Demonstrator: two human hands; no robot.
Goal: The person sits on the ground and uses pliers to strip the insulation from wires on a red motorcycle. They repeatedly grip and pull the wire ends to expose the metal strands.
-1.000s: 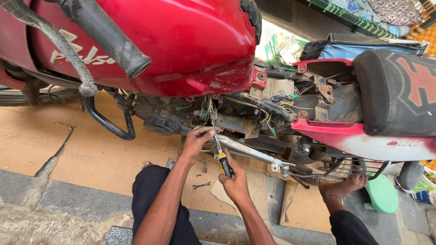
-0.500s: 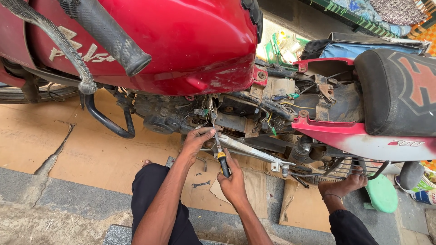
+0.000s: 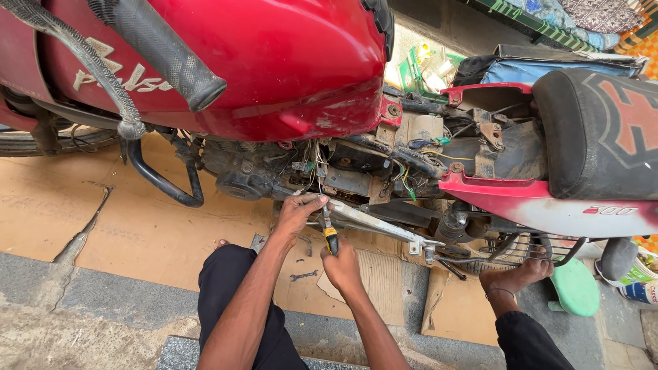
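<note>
While the right hand [image 3: 343, 266] grips a yellow-and-black-handled screwdriver [image 3: 330, 236], the left hand [image 3: 299, 212] pinches its slim metal shaft.

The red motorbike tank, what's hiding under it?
Under the red tank sit a grey engine and tangled wires. The left hand reaches in there; the right hand holds a yellow-handled screwdriver. The left-hand fingers cover its tip.
</note>
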